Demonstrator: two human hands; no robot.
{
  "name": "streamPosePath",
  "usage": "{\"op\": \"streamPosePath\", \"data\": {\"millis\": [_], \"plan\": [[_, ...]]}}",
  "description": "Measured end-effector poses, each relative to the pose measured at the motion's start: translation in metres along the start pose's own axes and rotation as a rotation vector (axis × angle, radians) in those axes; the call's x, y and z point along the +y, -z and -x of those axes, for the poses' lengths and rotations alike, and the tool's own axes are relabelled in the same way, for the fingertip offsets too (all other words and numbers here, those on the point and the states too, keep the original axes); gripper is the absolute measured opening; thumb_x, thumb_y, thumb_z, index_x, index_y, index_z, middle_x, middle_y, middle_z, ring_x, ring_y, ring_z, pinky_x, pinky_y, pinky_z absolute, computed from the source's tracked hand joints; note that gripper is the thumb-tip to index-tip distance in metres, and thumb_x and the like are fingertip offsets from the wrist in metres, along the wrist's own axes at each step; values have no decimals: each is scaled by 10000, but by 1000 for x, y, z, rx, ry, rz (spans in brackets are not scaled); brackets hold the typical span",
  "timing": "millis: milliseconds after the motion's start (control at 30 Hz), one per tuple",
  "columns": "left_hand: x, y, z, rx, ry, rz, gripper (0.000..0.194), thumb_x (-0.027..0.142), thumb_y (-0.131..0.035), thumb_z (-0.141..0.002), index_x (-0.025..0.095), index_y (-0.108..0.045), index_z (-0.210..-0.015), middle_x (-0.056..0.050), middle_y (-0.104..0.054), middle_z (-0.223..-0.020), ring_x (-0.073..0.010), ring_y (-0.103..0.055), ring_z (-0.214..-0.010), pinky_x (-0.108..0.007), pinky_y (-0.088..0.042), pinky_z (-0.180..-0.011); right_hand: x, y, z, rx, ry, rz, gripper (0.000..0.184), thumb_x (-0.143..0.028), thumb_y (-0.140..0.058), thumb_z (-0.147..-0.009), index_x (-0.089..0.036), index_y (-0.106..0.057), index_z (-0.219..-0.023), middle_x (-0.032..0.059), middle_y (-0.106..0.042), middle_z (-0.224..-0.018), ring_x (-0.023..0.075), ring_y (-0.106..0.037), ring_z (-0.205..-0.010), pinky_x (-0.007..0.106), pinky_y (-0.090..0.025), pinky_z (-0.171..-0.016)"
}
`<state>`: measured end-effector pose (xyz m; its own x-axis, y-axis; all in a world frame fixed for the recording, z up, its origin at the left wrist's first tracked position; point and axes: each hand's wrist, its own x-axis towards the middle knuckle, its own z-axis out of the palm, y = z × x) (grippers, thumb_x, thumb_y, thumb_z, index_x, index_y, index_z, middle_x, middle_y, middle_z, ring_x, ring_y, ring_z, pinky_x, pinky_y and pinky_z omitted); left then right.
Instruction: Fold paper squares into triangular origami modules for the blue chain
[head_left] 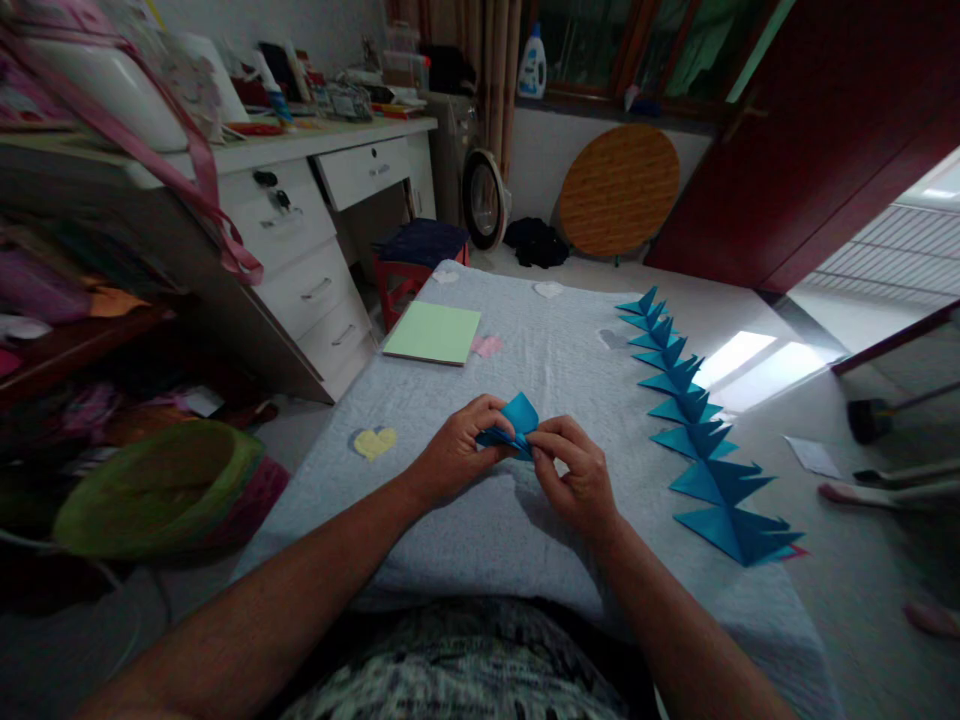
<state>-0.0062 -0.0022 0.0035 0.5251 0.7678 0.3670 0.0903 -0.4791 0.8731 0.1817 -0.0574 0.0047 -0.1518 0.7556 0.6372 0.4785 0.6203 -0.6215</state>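
A partly folded piece of blue origami paper (520, 410) is held between both hands, above the cloth-covered table. My left hand (461, 440) pinches its left side with thumb and fingers. At its right end, the fingertips of my right hand (574, 465) press together on a narrow folded part. Along the table's right edge stands a row of several folded blue paper cranes (709, 475), pointed wings spread. Beyond my left hand lies a stack of light green square paper (433, 333).
A pale blue cloth with heart patches covers the table (420, 560). White drawers (292, 240) and a green-rimmed basket (161, 490) are on the left. Behind the table are a red stool (397, 275), a washing machine (484, 200) and a round wooden board (621, 190).
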Motion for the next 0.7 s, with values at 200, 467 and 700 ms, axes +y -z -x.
{"op": "streamPosePath", "data": {"millis": [200, 467, 700], "plan": [[-2, 0, 0, 45, -15, 0, 100, 129, -713, -830, 190, -652, -879, -30, -610, -1038, -159, -593, -980, -306, -451, -890, 2, 0, -2, 20, -49, -59, 188, -86, -560, -911, -208, -683, -983, 41, -639, -884, 148, -631, -769, 275, -516, -682], [-1, 0, 0, 26, -31, -11, 77, 134, -715, -838, 189, -673, -871, -38, -602, -1064, -156, -604, -989, -304, -472, -883, 4, -3, -2, 29, -80, -82, 124, -109, -620, -890, -210, -675, -935, 23, -621, -872, 123, -601, -704, 249, -510, -627], [-3, -2, 1, 11, -63, -41, 132, 87, -684, -830, 201, -725, -884, -51, -606, -1101, -164, -614, -1025, -322, -496, -918, 5, -3, 1, 13, -31, 61, 90, -157, -610, -925, -204, -685, -938, 46, -622, -867, 147, -606, -725, 264, -505, -606]]}}
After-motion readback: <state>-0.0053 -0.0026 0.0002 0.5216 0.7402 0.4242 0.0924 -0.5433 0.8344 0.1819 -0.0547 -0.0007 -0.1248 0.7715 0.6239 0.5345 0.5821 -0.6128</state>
